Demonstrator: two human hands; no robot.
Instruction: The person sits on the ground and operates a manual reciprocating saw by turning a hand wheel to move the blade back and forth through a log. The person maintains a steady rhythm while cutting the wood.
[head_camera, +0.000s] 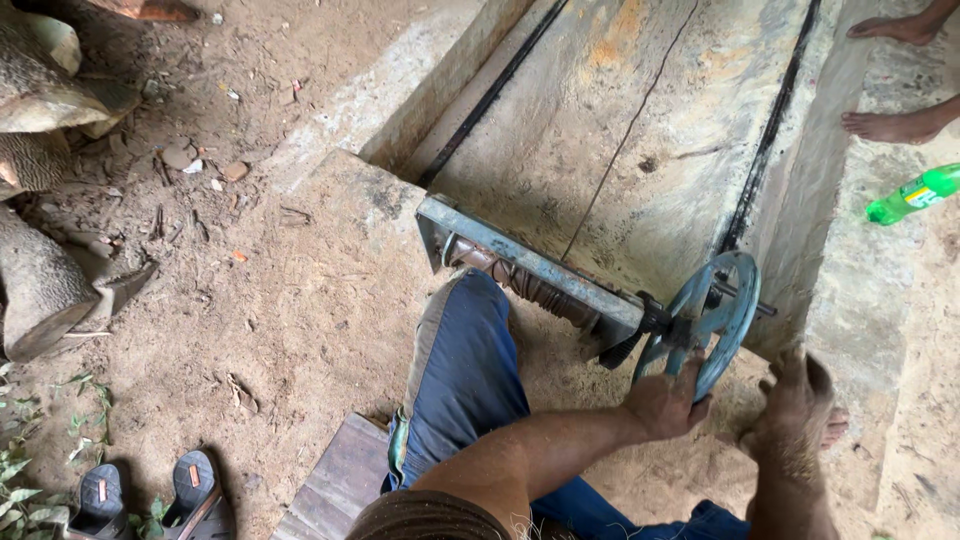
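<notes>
Cut logs (40, 280) lie at nine o'clock on the sawdust-strewn ground, with a pair of sandals (150, 495) at seven o'clock. Toward the centre, a seated person in blue trousers (465, 375) faces a metal winch frame (530, 265) bolted at the end of a long concrete trough (620, 130); a thin cable (630, 130) runs up its middle toward twelve o'clock, and nothing else shows inside it. At five o'clock the left hand (665, 400) is closed around the lower rim of the blue hand wheel (705, 320), while the right hand (795, 400) hangs loosely open just beside it, gripping nothing. How far the cable has been wound cannot be told. At two o'clock lies a green bottle (915, 193), near another person's bare feet (890, 125).
</notes>
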